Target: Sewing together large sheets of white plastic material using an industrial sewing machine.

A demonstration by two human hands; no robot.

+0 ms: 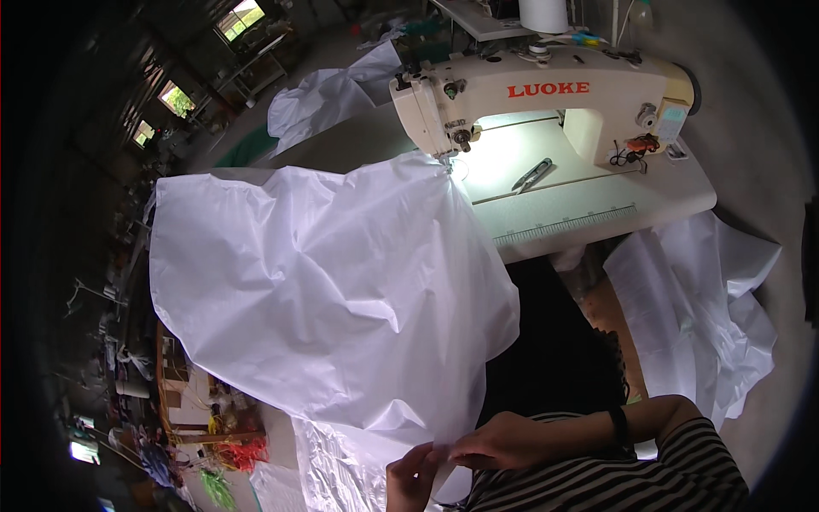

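A large white sheet of smooth fabric (341, 282) spreads from the sewing machine's needle area down to my lap. Its top corner lies under the presser foot of the white sewing machine (563, 77), whose lamp lights the bed. Low in the view, my left hand (411, 478) pinches the sheet's lower edge between thumb and fingers. Close beside it, my right hand (502, 441) is closed on the same edge, its fingertips near the left ones and partly hidden. A small grey cutting tool (533, 175) rests on the machine bed (597, 192).
More white fabric (704, 299) hangs in folds at the right of the table, and another heap (328, 102) lies behind on the left. A white thread cone (543, 15) stands at the back. Red strands (243, 452) and green strands (217, 488) are at lower left.
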